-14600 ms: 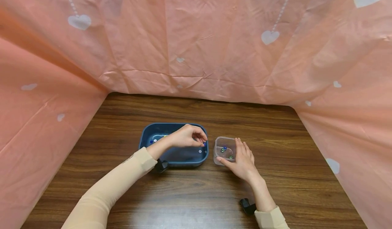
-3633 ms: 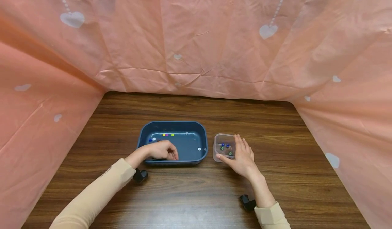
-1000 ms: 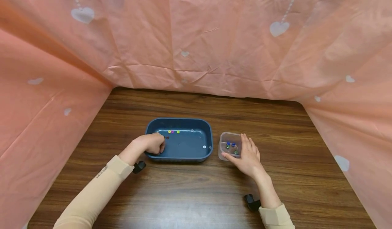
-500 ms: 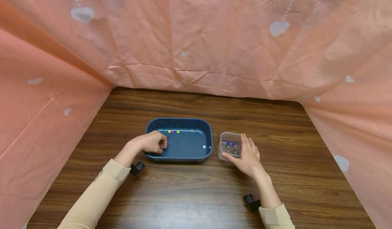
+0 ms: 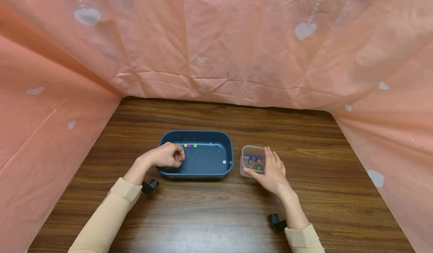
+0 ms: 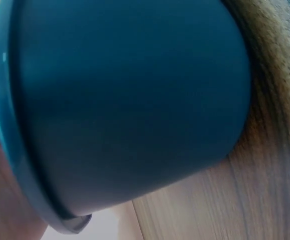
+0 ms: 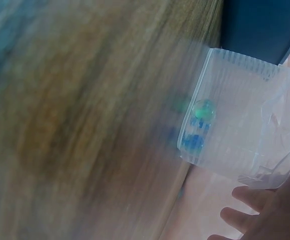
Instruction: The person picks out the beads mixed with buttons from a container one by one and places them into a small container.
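Observation:
My left hand (image 5: 168, 155) is inside the left end of the blue basin (image 5: 203, 175), fingers curled and a small dark marble (image 5: 180, 162) pinched at their tips. In the left wrist view the basin's outer wall (image 6: 129, 100) hides most of that hand. My right hand (image 5: 273, 173) holds a small clear plastic box (image 5: 248, 149), thumb at its front rim and fingers along its right side. Blue marbles (image 5: 256, 159) and green marbles (image 5: 259, 167) lie on the box's floor. Through the box wall, the right wrist view shows a green marble (image 7: 204, 110) above blue ones.
Along the basin's back lie yellow beads (image 5: 195, 146) and a pink bead (image 5: 188, 146); a white bead (image 5: 224, 162) lies near its right end. Basin and box stand close together on a wooden table (image 5: 209, 204). A pink curtain (image 5: 216, 38) encloses the back and sides.
A second blue marble has joined the box since the oldest frame. My left hand moved from the basin's right end to its left, and has just lifted slightly. My right hand stays on the box.

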{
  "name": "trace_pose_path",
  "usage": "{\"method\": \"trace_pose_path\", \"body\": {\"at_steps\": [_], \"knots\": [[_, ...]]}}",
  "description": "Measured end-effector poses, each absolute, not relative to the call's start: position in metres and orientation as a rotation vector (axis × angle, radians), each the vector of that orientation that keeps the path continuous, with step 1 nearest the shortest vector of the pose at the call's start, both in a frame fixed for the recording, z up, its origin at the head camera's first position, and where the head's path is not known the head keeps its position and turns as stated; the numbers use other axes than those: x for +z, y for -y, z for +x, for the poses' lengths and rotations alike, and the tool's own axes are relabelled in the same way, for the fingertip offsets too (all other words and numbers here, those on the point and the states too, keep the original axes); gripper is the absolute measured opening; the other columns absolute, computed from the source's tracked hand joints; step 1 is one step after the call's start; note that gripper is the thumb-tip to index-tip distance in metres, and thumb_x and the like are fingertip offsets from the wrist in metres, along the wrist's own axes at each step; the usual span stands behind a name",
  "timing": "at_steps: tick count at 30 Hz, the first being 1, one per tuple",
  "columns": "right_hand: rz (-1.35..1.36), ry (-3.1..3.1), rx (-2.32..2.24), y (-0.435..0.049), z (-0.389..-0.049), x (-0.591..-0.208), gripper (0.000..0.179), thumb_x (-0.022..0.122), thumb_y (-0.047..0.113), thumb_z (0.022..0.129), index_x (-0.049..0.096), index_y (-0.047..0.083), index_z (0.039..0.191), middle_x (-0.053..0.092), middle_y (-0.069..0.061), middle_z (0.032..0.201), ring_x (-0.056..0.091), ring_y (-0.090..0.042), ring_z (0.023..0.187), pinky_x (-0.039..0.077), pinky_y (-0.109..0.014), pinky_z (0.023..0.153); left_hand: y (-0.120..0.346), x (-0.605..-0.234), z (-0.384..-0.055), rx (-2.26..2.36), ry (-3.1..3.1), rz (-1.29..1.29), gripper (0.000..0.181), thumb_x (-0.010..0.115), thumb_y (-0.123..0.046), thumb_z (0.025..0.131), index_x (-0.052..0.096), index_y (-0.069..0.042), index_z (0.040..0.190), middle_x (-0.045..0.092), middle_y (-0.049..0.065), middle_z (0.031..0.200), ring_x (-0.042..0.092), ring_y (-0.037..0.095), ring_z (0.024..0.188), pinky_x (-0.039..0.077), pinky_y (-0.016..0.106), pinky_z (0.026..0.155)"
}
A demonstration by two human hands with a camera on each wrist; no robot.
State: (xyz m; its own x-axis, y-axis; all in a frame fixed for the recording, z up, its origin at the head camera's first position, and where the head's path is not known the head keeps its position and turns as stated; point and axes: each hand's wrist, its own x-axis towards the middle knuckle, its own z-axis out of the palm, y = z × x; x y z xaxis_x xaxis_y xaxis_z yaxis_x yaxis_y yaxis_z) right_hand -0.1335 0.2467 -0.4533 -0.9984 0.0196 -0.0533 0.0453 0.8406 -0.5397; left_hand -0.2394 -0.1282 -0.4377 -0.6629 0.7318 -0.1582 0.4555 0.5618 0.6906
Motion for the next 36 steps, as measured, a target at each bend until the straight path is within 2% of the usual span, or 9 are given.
{"method": "trace_pose_path", "body": {"at_steps": [7,15,23,36], "knots": [[0.06,-2.967,-0.883,-0.246,-0.133,-0.453,0.112,0.068,0.062,0.083,0.01,-0.001,0.155,0.01,-0.022,0.161,0.006,-0.044,0.146,0.005,-0.069,0.112,0.125,-0.433,-0.238,0.995,-2.346,0.973,0.011,0.066,-0.002,0.083,0.065,0.001,0.093,0.062,0.0,0.08,0.058,0.013,0.072,0.053,0.028,0.066],[0.056,-2.966,-0.879,-0.246,-0.133,-0.453,0.112,0.067,0.062,0.083,0.009,-0.001,0.155,0.01,-0.022,0.161,0.005,-0.044,0.146,0.005,-0.07,0.112,0.118,-0.423,-0.239,1.114,-2.33,1.006,0.016,0.066,-0.004,0.086,0.064,0.003,0.1,0.064,0.003,0.089,0.061,0.015,0.077,0.055,0.029,0.07],[0.068,-2.958,-0.875,-0.246,-0.133,-0.453,0.112,0.067,0.062,0.083,0.009,-0.001,0.155,0.009,-0.022,0.161,0.005,-0.044,0.146,0.005,-0.069,0.112,0.107,-0.413,-0.238,1.182,-2.322,0.977,0.015,0.066,-0.005,0.088,0.064,-0.004,0.103,0.065,0.006,0.098,0.063,0.016,0.084,0.056,0.031,0.075],[0.064,-2.963,-0.866,-0.247,-0.134,-0.453,0.112,0.066,0.063,0.083,0.009,0.0,0.155,0.01,-0.022,0.161,0.005,-0.043,0.146,0.005,-0.069,0.112,0.086,-0.407,-0.241,1.266,-2.265,1.055,0.015,0.065,-0.005,0.088,0.065,-0.004,0.102,0.065,0.008,0.099,0.063,0.017,0.086,0.056,0.031,0.077]]}}
